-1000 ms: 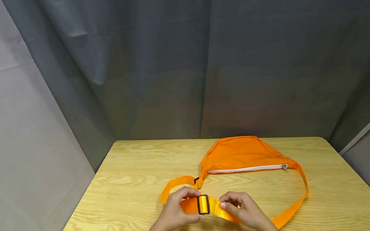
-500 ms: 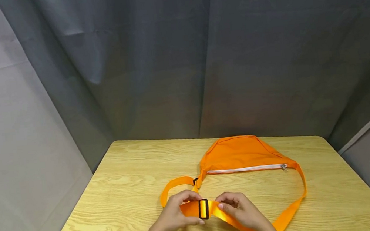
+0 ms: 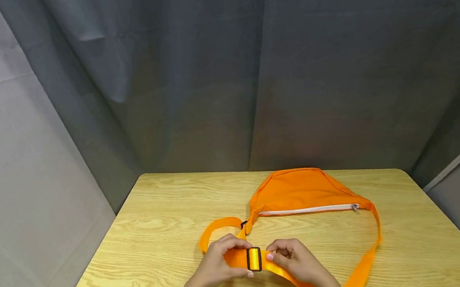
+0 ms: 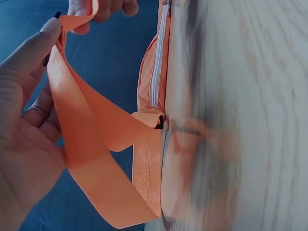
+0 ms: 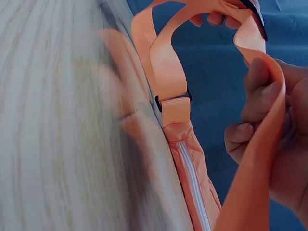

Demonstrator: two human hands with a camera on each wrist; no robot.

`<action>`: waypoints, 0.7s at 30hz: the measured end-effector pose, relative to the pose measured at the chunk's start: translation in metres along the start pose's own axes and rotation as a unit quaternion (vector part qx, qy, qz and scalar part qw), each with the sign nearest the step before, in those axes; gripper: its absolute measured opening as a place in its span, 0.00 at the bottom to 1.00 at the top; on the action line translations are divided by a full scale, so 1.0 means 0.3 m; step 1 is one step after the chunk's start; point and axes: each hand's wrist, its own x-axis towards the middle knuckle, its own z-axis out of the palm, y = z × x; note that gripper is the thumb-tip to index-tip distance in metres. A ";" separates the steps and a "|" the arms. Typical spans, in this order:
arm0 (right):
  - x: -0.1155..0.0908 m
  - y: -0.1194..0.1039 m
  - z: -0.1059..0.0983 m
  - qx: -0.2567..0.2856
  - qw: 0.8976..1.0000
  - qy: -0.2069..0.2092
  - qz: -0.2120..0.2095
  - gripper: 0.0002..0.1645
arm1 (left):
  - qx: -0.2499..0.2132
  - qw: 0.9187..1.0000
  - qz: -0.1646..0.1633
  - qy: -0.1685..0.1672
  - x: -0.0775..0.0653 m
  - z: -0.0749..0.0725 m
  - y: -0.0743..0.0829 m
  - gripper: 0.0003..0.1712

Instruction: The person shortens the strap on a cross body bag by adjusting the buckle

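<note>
An orange waist bag [image 3: 301,190] lies at the back of the table, its white zipper [image 3: 309,210] facing the front. My left hand [image 3: 213,267] pinches a black slider buckle [image 3: 260,258] on the bag's strap, fingers at its top edge and thumb at its bottom. Just right of the buckle, my right hand [image 3: 297,259] pinches the strap [image 3: 359,272] between thumb and fingers. In the left wrist view, the webbing [image 4: 79,139] hangs in a loop below the left hand. A second black buckle [image 5: 190,95] joins the strap to the bag's left end.
The bag and strap lie on a light wooden table [image 3: 145,216]. Behind the table hangs a dark grey curtain [image 3: 192,96], with a paler cloth panel [image 3: 30,181] at the left.
The held buckle has come slightly toward the front of the table. My right hand has shifted a little left, closer to the buckle, and the strap at the right hangs lower.
</note>
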 end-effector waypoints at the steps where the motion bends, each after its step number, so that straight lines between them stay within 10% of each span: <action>1: 0.000 -0.002 0.001 0.005 1.000 -0.001 -0.002 0.06 | -0.002 1.000 -0.001 -0.001 0.000 0.001 0.000 0.28; 21: -0.044 -0.001 -0.039 0.018 0.999 -0.017 0.039 0.08 | -0.017 0.998 -0.062 0.002 0.013 -0.039 0.134 0.27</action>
